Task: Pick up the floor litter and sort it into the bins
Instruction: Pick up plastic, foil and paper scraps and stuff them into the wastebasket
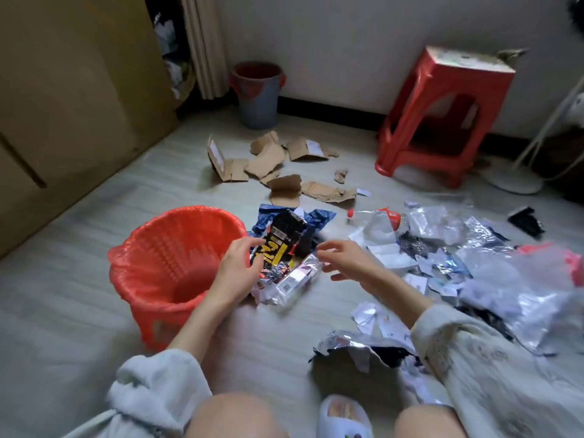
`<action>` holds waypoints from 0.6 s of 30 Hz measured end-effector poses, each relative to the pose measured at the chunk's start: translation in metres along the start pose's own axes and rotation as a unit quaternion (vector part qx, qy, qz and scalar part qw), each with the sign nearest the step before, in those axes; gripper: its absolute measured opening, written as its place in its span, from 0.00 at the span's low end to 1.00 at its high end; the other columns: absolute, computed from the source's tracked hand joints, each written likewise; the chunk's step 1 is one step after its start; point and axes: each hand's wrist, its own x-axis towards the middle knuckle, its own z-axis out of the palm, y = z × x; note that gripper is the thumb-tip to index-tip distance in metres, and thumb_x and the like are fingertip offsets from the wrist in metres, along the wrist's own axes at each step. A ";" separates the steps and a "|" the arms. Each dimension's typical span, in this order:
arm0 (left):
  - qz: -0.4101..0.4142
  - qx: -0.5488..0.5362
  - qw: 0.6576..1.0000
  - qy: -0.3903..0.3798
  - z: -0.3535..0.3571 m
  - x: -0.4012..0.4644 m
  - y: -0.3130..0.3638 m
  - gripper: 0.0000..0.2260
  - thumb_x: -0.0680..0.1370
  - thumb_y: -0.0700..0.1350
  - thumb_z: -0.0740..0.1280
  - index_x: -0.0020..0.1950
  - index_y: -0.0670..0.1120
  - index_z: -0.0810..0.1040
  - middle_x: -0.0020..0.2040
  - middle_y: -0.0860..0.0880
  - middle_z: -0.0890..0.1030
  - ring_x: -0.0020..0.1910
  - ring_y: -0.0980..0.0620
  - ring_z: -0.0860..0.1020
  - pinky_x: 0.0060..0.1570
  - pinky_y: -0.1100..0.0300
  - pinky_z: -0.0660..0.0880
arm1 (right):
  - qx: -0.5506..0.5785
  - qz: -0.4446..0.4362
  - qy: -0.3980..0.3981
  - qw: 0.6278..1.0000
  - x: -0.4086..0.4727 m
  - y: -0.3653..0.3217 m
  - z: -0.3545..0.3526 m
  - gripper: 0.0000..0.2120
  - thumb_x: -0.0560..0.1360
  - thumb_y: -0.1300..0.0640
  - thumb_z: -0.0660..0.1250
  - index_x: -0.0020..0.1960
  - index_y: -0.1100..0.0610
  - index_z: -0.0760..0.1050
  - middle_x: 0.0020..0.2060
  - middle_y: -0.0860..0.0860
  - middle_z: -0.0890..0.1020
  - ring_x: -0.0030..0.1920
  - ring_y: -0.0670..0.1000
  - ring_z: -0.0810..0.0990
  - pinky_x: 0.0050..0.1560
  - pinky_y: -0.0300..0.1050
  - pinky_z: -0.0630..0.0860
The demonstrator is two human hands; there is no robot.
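Litter: black-and-yellow wrapper (281, 245) and clear carton (297, 278) lie on the floor between your hands, just right of the red basket bin (164, 248). Your left hand (240, 267) touches the wrapper, fingers loosely curled; whether it grips, you cannot tell. Your right hand (343, 260) hovers beside the carton, released. Grey bin (257, 96) stands by the far wall.

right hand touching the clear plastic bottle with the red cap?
Apart. The head view shows the right hand hovering near the black-and-yellow wrapper, with bare floor and paper scraps between it and the bottle farther back.
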 end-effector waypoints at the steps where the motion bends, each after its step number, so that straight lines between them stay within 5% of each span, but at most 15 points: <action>1: 0.013 -0.001 1.000 -0.025 0.011 -0.004 0.003 0.13 0.77 0.37 0.63 0.60 0.43 0.76 0.59 0.47 0.75 0.59 0.54 0.71 0.59 0.65 0.65 | -0.017 0.002 0.007 1.000 -0.006 0.013 -0.004 0.14 0.77 0.57 0.63 0.62 0.58 0.74 0.52 0.54 0.78 0.47 0.51 0.76 0.47 0.44 0.76; 6: 0.020 0.013 0.989 -0.145 0.066 -0.012 -0.007 0.12 0.76 0.39 0.63 0.60 0.46 0.76 0.58 0.50 0.76 0.56 0.54 0.74 0.59 0.60 0.69 | -0.183 0.027 -0.003 0.983 -0.003 0.093 0.000 0.22 0.74 0.52 0.68 0.67 0.56 0.70 0.63 0.55 0.76 0.62 0.53 0.75 0.59 0.43 0.70; 9: 0.001 0.034 0.976 -0.213 0.092 -0.023 -0.025 0.13 0.77 0.40 0.63 0.62 0.45 0.75 0.61 0.50 0.75 0.60 0.55 0.72 0.62 0.60 0.68 | -0.395 0.055 -0.101 0.911 0.004 0.144 0.019 0.38 0.69 0.43 0.71 0.73 0.52 0.59 0.70 0.53 0.67 0.71 0.55 0.64 0.69 0.55 0.64; 12: -0.030 0.040 0.973 -0.227 0.115 -0.022 -0.039 0.13 0.77 0.40 0.62 0.61 0.46 0.75 0.61 0.49 0.76 0.61 0.52 0.73 0.63 0.53 0.69 | -0.484 0.125 -0.167 0.850 0.007 0.187 0.020 0.48 0.66 0.43 0.73 0.76 0.49 0.48 0.74 0.52 0.57 0.75 0.57 0.52 0.68 0.67 0.55; 15: -0.042 0.041 0.962 -0.265 0.147 -0.018 -0.051 0.15 0.76 0.43 0.65 0.63 0.49 0.73 0.63 0.50 0.74 0.63 0.52 0.71 0.64 0.55 0.67 | -0.497 0.097 -0.113 0.855 0.017 0.215 0.009 0.28 0.73 0.52 0.65 0.70 0.53 0.60 0.67 0.54 0.69 0.68 0.57 0.67 0.60 0.56 0.69; 18: -0.027 0.030 0.935 -0.352 0.173 -0.027 -0.065 0.24 0.75 0.46 0.69 0.69 0.48 0.66 0.67 0.50 0.68 0.67 0.53 0.66 0.65 0.64 0.61 | -0.402 0.073 0.017 0.913 0.027 0.228 0.005 0.08 0.75 0.58 0.60 0.54 0.55 0.73 0.51 0.56 0.81 0.52 0.60 0.78 0.44 0.48 0.71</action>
